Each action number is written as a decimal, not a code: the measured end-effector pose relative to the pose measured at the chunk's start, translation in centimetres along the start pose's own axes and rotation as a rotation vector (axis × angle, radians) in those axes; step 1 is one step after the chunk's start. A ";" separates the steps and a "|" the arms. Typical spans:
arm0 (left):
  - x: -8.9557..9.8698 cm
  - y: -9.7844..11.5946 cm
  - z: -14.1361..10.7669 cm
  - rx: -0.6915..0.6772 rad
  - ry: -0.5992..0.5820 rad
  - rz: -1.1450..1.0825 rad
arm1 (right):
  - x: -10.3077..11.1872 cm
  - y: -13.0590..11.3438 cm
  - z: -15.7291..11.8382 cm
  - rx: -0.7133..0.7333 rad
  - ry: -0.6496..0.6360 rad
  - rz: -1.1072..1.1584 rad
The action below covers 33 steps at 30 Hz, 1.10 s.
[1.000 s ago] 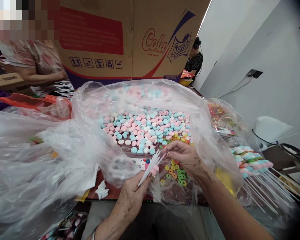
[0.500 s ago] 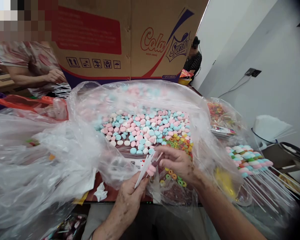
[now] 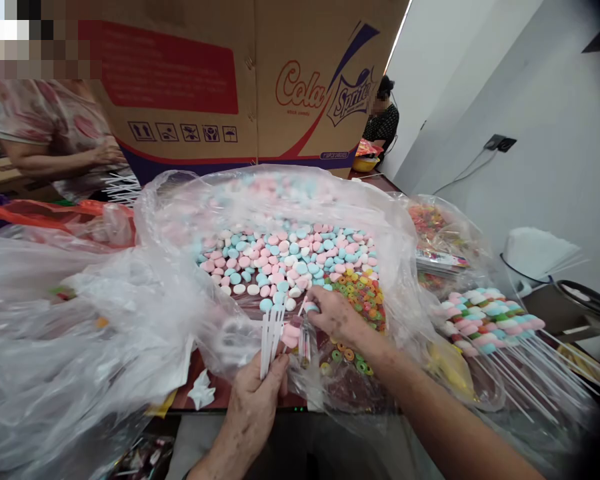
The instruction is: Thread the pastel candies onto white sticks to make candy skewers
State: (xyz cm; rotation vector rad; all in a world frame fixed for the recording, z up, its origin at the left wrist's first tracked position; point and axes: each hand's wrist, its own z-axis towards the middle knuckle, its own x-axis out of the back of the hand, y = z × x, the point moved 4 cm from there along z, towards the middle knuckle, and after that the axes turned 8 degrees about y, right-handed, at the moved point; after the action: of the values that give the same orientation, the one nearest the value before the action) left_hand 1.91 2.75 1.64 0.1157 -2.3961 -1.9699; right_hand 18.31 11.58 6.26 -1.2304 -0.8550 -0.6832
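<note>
My left hand point(image 3: 257, 393) is closed round a bundle of white sticks point(image 3: 271, 337). Pink candies point(image 3: 291, 333) are threaded on a stick just right of the bundle. My right hand point(image 3: 333, 313) pinches a pink and blue candy point(image 3: 311, 306) near the tip of a stick, up and to the right of my left hand. Beyond both hands lie many pink, blue and white candies point(image 3: 280, 260) in an open clear plastic bag point(image 3: 400, 233). Small ring gummies point(image 3: 363, 297) in green, yellow and orange lie to the right of my right hand.
A large cardboard box point(image 3: 180, 87) stands behind the bag. Finished candy skewers point(image 3: 495, 320) lie at the right, near a dark container point(image 3: 555, 300). Plastic bags point(image 3: 80, 347) cover the left side. A person point(image 3: 55, 140) works at the far left; another sits behind the box.
My right hand has moved left and down and now has a candy at its fingertips. The sticks in my left hand have turned more upright and spread apart. The view has shifted slightly.
</note>
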 end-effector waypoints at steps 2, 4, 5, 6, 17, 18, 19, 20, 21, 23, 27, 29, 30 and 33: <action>-0.1 0.1 0.0 0.001 -0.014 0.022 | 0.5 1.1 -0.4 -0.044 -0.093 0.124; -0.1 0.0 -0.1 -0.004 -0.019 0.045 | 1.3 1.9 -0.7 -0.057 -0.100 0.174; -0.1 -0.1 -0.1 -0.008 -0.020 0.051 | 1.8 2.2 -0.8 -0.048 -0.064 0.154; -0.1 -0.3 -0.1 -0.012 -0.020 0.053 | 2.3 2.5 -0.8 -0.041 -0.019 0.128; 0.1 -0.3 -0.3 -0.024 -0.015 0.059 | 1.5 1.0 -2.1 0.232 0.294 -0.158; 0.0 -0.2 -0.3 -0.022 -0.014 0.058 | 0.9 0.8 -2.4 0.283 0.279 -0.180; 0.0 -0.1 -0.3 -0.019 -0.015 0.060 | 0.5 0.6 -2.7 0.330 0.266 -0.192; 0.0 -0.1 -0.3 -0.017 -0.018 0.063 | 0.2 0.6 -2.9 0.369 0.255 -0.193; 0.0 -0.1 -0.2 -0.017 -0.017 0.067 | 0.0 0.6 -3.1 0.399 0.242 -0.182; 0.1 -0.4 -0.1 -0.021 -0.015 0.072 | -0.1 0.8 -3.3 0.424 0.217 -0.141; 0.2 -1.0 -0.1 -0.028 -0.011 0.061 | 0.5 1.7 -3.0 0.335 0.259 -0.052; 0.2 -1.1 -0.2 -0.030 -0.020 0.064 | 0.8 2.0 -2.8 0.278 0.311 -0.031; 0.2 -1.1 -0.3 -0.031 -0.026 0.069 | 0.8 2.0 -2.8 0.269 0.322 -0.032; 0.3 -0.8 -0.4 -0.033 -0.032 0.087 | 0.4 1.8 -2.8 0.317 0.289 -0.085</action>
State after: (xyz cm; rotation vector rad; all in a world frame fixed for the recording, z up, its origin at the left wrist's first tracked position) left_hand 1.72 2.23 0.96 -0.0209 -2.3432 -1.9869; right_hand 20.53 9.23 5.35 -0.7930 -0.7422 -0.7410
